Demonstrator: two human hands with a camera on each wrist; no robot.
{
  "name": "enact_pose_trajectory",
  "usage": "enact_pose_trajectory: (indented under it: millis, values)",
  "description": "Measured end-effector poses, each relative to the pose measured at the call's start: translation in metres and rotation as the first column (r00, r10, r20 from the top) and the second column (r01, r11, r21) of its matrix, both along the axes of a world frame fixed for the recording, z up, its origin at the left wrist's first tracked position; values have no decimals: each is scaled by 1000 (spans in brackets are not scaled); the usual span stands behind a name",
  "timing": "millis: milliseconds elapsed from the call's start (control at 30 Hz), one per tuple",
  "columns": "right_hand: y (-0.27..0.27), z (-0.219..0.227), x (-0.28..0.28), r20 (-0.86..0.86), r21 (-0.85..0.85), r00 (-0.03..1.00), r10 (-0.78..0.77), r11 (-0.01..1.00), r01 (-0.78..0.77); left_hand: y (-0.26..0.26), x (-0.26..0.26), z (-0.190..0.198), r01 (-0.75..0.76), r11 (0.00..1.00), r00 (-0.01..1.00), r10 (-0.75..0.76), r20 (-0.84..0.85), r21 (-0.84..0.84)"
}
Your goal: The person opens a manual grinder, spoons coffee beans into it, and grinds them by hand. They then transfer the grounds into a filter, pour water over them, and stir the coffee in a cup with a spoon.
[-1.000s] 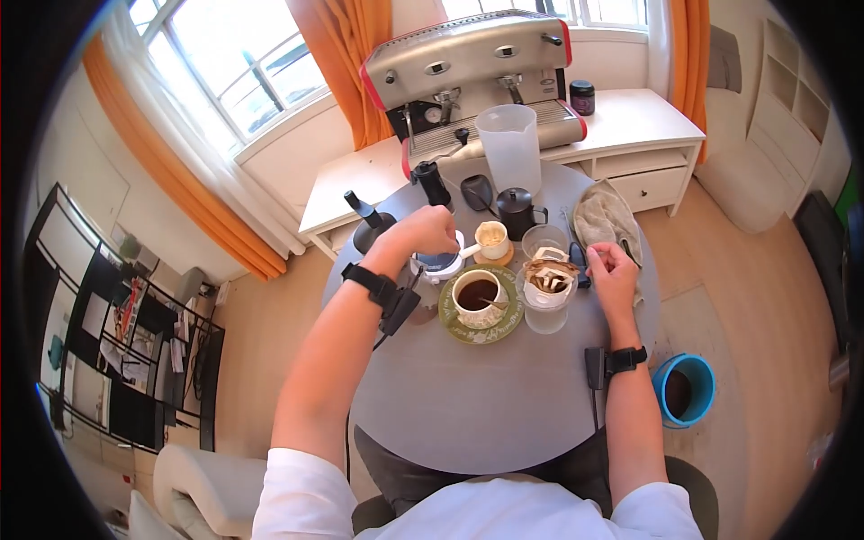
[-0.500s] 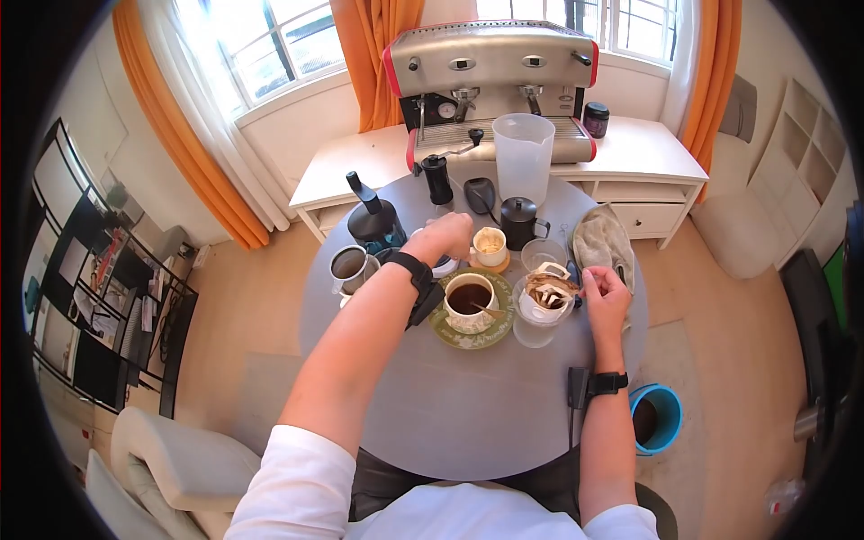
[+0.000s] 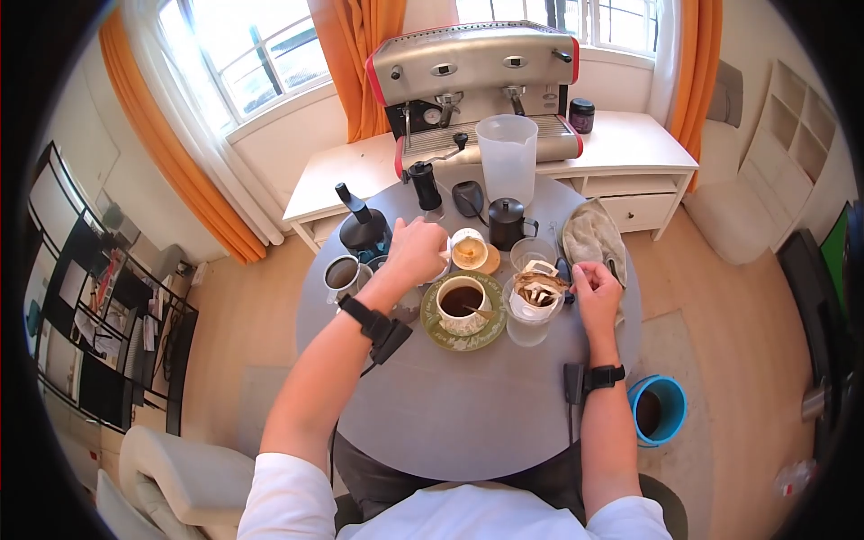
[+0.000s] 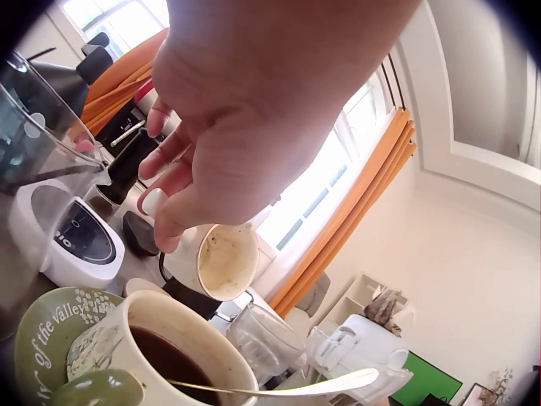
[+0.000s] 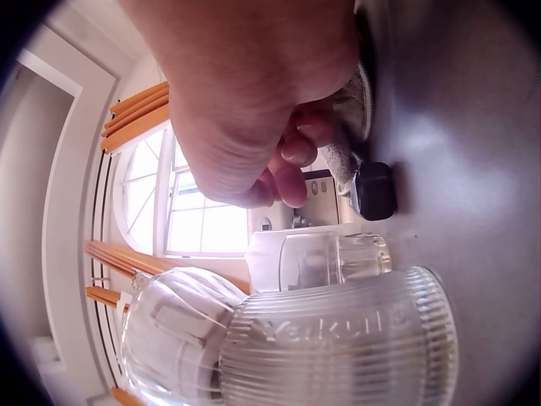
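My left hand point(image 3: 418, 250) pinches the side handle of a small white pot point(image 3: 470, 243). The pot leans with its mouth towards me, over a round wooden coaster point(image 3: 491, 262); pale creamy residue coats its inside. In front, a cream cup point(image 3: 464, 321) of dark coffee with a spoon stands on a green saucer point(image 3: 438, 336). My right hand point(image 3: 597, 292) is loosely curled around nothing, beside a ribbed glass point(image 5: 338, 347) with a drip coffee bag point(image 3: 537, 292) over its mouth. A white scale point(image 4: 97, 245) shows beyond the cup in the left wrist view.
A black lidded pot point(image 3: 507, 225), a hand grinder point(image 3: 423, 184) and a tall plastic jug point(image 3: 507, 157) stand at the back. Left are a glass jug point(image 3: 342, 274) and a dark kettle point(image 3: 364, 234). A cloth point(image 3: 594, 236) lies right; a blue bucket point(image 3: 657, 409) is on the floor.
The small pot stood upright on the coaster and now tilts towards me, shifted slightly left off its middle. The right hand stays beside the glass. The head view has swung.
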State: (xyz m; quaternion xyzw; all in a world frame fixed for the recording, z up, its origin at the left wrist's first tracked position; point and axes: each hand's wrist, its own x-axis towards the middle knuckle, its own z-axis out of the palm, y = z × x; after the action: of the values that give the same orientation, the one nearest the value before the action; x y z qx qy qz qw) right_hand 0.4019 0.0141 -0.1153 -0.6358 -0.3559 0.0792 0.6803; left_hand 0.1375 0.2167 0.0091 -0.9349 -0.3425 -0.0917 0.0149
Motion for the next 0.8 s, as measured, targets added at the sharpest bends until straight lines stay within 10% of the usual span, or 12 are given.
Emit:
enact_pose_trajectory:
  millis: [233,800]
  values:
    - [-2,4,0,50,-21,999,-19,1000,20,-49,-46,-1,82,981,947,-132,294,178]
    - [-2,3,1,10,-20,1000,25,1000,-24,-79,-59,-27,83,878,904,-266,336,472]
